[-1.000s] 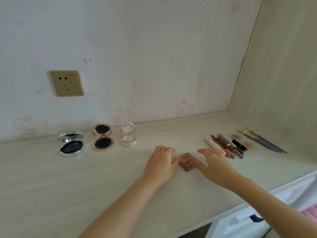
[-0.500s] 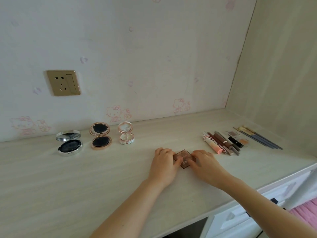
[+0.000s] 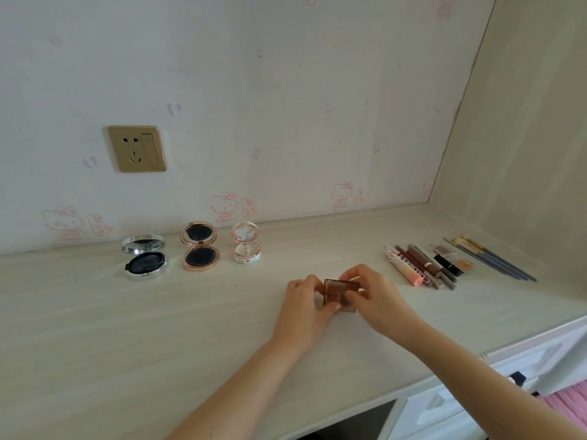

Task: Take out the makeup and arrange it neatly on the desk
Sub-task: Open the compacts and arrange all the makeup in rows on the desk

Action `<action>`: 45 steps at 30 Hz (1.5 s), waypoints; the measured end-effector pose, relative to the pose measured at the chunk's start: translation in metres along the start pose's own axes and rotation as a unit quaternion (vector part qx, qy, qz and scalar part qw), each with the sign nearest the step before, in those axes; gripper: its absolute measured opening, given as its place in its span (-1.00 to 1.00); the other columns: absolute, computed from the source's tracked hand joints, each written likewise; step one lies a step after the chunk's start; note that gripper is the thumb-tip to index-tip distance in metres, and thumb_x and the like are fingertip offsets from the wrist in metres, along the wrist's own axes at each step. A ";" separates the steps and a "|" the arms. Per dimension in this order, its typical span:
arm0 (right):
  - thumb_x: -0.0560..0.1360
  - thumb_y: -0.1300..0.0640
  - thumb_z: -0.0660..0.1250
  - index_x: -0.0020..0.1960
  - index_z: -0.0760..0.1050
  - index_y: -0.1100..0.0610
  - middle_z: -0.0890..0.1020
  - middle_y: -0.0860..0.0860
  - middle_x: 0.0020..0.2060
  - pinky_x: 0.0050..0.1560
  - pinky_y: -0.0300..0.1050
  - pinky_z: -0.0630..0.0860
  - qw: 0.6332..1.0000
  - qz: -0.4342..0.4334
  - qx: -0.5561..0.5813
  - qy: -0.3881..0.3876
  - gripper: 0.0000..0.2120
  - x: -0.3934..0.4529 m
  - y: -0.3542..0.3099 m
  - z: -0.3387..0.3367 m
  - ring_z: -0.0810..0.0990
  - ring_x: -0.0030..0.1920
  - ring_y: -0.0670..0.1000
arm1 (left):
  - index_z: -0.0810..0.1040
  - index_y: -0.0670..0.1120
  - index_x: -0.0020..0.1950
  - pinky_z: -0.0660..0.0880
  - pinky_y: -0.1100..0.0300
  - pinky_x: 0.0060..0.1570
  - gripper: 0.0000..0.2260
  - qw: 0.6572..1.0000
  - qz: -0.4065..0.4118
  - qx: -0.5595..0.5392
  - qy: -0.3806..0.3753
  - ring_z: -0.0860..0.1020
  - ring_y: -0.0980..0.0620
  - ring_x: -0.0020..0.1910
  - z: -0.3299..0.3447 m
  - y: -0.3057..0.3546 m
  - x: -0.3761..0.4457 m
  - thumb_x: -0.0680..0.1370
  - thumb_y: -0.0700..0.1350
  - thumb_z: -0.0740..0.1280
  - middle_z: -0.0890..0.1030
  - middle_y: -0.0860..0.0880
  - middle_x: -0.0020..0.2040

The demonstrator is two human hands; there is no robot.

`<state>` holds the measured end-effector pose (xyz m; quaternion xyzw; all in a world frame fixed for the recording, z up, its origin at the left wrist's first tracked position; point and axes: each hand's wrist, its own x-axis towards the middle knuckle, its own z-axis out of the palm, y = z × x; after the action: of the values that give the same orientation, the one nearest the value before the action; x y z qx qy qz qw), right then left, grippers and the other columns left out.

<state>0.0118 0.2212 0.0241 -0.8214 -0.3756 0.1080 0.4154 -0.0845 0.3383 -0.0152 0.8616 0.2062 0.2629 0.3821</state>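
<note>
A small brown translucent square compact (image 3: 337, 293) stands tilted up on the pale desk (image 3: 127, 338), its lid raised. My left hand (image 3: 306, 304) pinches its left side and my right hand (image 3: 373, 295) pinches its top and right edge. Three open round compacts stand in a row by the wall: a silver one (image 3: 144, 258), a rose-gold one (image 3: 200, 247) and a small white one (image 3: 245, 244). At the right lie several tubes and pencils (image 3: 419, 265), small eyeshadow pans (image 3: 457, 258) and brushes (image 3: 490, 258).
A gold wall socket (image 3: 137, 148) is on the wallpapered wall above the compacts. A side wall closes the desk at the right. White drawers (image 3: 451, 404) sit under the desk's front edge, with pink fabric (image 3: 571, 404) at the lower right.
The brown compact lay flat on the desk between my hands a second ago. Both hands closed in on it, and its lid now stands raised.
</note>
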 end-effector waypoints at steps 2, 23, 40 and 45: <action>0.45 0.32 0.27 -0.10 0.46 -0.11 0.64 -0.13 -0.13 -0.21 -0.35 0.49 1.000 -0.012 0.013 0.000 -0.69 -0.002 -0.007 0.002 0.64 -0.20 -0.17 | 0.46 0.03 -0.06 0.27 0.51 -0.06 -0.83 1.000 0.004 -0.022 0.015 0.44 0.15 0.08 -0.009 0.000 -0.005 0.46 -0.07 0.44 0.57 0.09 0.00; 0.39 -0.06 0.45 0.34 0.35 -0.17 0.50 -0.25 0.06 -0.10 -0.33 0.56 0.973 -0.178 0.008 -0.147 -0.45 -0.033 -0.080 0.076 0.57 -0.05 -0.23 | 0.61 -0.16 -0.01 0.63 0.01 -0.18 -0.84 0.910 -0.201 -0.352 0.089 0.68 -0.14 -0.14 -0.142 -0.037 -0.071 0.44 -0.18 0.47 0.70 -0.17 -0.15; 0.46 -0.29 0.17 0.37 0.36 -0.11 0.43 -0.34 0.11 0.09 -0.57 0.24 0.966 -0.234 -0.045 -0.104 -0.47 -0.043 -0.105 0.114 0.34 0.14 -0.37 | 0.62 -0.27 0.10 0.58 -0.01 0.01 -0.60 0.691 -0.275 -0.668 -0.012 0.55 -0.31 0.18 -0.160 -0.050 -0.096 0.51 0.06 0.37 0.56 -0.34 0.20; 0.49 -0.15 0.27 0.37 0.38 -0.03 0.43 -0.22 0.23 0.18 -0.56 0.18 0.960 -0.255 -0.073 -0.087 -0.52 -0.044 -0.110 0.117 0.35 0.26 -0.21 | 0.56 -0.29 0.21 0.60 0.01 -0.05 -0.50 0.680 -0.271 -0.680 -0.026 0.59 -0.27 0.12 -0.160 -0.052 -0.096 0.47 0.08 0.40 0.53 -0.35 0.23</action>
<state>-0.1335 0.3012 0.0282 -0.7140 -0.6139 0.0419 0.3341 -0.2647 0.4055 0.0083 0.2772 0.1854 0.1935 0.9227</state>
